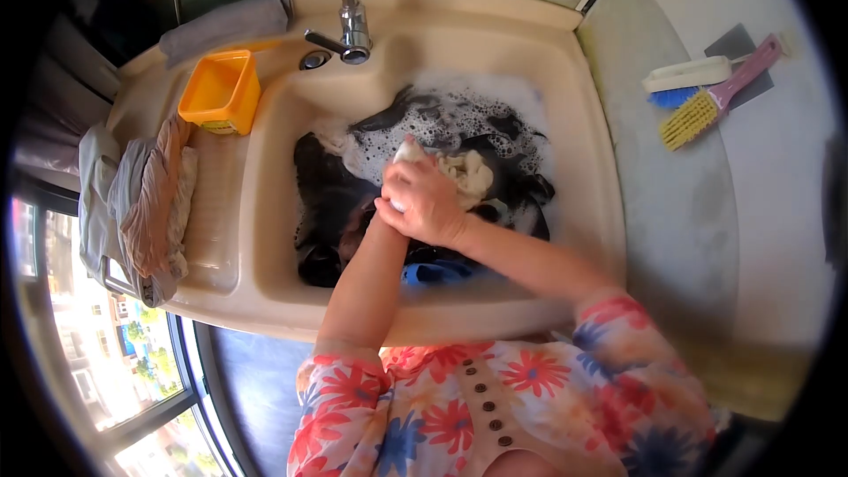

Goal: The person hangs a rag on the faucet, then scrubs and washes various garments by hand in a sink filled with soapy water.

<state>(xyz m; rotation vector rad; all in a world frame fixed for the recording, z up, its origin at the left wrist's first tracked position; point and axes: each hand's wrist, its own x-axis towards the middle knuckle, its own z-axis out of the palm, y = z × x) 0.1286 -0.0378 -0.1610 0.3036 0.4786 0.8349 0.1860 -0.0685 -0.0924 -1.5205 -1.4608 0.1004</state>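
My right hand (428, 201) is closed, its fingers curled over my left hand (410, 139), which is mostly hidden beneath it. Squeezed between the two hands is a cream-white cloth (465, 173), bunched up and bulging out to the right; some white also shows at the fingertips. Both hands are above a basin of soapy water, where dark clothes (331, 185) soak under foam (450, 119). A bright blue item (437, 272) lies in the water just below my forearms.
Around the water runs the beige sink (596, 177), with a chrome faucet (353, 26) at its back. On the left ledge are a yellow tub (219, 93) and draped wet clothes (146, 203). A yellow-bristled brush (693, 117) and a white-backed brush (689, 75) lie at right.
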